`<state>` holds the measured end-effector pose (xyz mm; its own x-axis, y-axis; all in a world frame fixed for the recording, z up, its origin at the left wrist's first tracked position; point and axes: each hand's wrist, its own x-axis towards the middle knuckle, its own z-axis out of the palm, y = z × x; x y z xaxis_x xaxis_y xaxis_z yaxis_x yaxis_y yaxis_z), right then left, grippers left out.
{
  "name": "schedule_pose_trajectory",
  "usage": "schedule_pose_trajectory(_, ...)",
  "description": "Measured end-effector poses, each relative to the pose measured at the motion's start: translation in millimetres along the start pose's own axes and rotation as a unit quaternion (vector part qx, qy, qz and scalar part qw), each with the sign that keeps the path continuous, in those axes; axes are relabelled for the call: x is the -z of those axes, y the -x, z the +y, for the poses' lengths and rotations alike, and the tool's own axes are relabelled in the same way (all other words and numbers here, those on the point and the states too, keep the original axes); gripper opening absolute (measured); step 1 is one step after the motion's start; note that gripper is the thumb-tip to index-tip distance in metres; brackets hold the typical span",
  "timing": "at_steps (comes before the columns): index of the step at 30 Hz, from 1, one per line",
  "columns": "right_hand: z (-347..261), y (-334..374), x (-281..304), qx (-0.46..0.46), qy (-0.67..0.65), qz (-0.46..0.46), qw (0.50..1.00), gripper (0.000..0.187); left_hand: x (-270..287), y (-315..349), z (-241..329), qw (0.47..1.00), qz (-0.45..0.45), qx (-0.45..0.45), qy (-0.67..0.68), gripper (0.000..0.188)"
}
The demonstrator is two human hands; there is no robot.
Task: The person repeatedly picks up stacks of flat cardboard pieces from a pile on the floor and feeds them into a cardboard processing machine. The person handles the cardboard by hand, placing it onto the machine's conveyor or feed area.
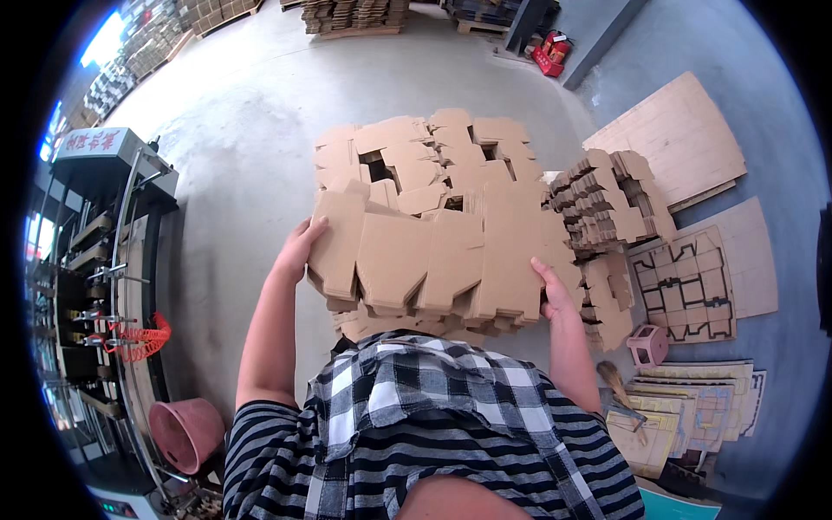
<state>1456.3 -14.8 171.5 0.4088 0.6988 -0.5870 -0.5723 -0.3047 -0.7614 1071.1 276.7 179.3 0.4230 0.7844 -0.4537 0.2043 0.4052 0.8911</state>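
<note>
A bundle of flat die-cut cardboard box blanks (425, 256) spans the space between my two hands, close in front of my body. My left hand (305, 239) grips its left end, thumb on top and fingers around the edge. At the right end my right hand (555, 288) holds on the same way, its thumb over the top sheet and its other fingers mostly hidden beneath. Just beyond and below lies a larger stack of cardboard blanks (403, 143) with dark cut-out gaps. Whether the bundle rests on that stack or is lifted off it, I cannot tell.
A machine (95, 260) with a coiled red hose stands left, beside a pink bucket (185, 435). More blanks (607, 204) are piled at right. Die boards (685, 286), plywood sheets (672, 130) and a small pink stool (648, 347) line the right wall. A fire extinguisher (553, 52) stands far right.
</note>
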Motion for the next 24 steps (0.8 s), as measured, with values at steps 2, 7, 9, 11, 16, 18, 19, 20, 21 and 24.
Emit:
schedule_pose_trajectory(2, -6, 7, -6, 0.011, 0.013, 0.003, 1.000, 0.061, 2, 2, 4, 1.000, -0.014, -0.002, 0.020, 0.069)
schedule_pose_trajectory(7, -9, 5, -6, -0.011, 0.001, 0.007, 1.000, 0.058, -1, 9, 2, 0.999, -0.022, -0.009, 0.027, 0.076)
schedule_pose_trajectory(9, -10, 6, -5, -0.006, -0.004, 0.006, 1.000, 0.059, 2, 8, 1, 0.999, -0.028, -0.004, 0.041, 0.076)
schedule_pose_trajectory(11, -13, 11, -3, 0.022, -0.015, -0.007, 1.000, 0.059, 3, 8, 1, 0.998, -0.027, -0.001, 0.052, 0.077)
schedule_pose_trajectory(16, -20, 24, -18, 0.054, -0.026, 0.009, 0.998, 0.058, 0, 9, -3, 0.995, -0.025, -0.029, 0.091, 0.078)
schedule_pose_trajectory(18, -19, 30, -21, 0.065, -0.052, -0.004, 0.997, 0.057, 1, 10, -3, 0.994, -0.033, -0.034, 0.097, 0.079)
schedule_pose_trajectory(19, -18, 34, -21, 0.075, -0.063, -0.019, 0.995, 0.057, 2, 11, -4, 0.993, -0.037, -0.034, 0.102, 0.079)
schedule_pose_trajectory(20, -18, 37, -23, 0.085, -0.073, -0.034, 0.993, 0.057, 3, 11, -6, 0.993, -0.038, -0.038, 0.102, 0.079)
schedule_pose_trajectory(21, -16, 35, -21, 0.094, -0.077, -0.050, 0.991, 0.059, 2, 11, -6, 0.993, -0.040, -0.045, 0.097, 0.080)
schedule_pose_trajectory(24, -11, 34, -15, 0.136, -0.076, -0.083, 0.984, 0.064, 0, 14, -5, 0.991, -0.039, -0.068, 0.105, 0.081)
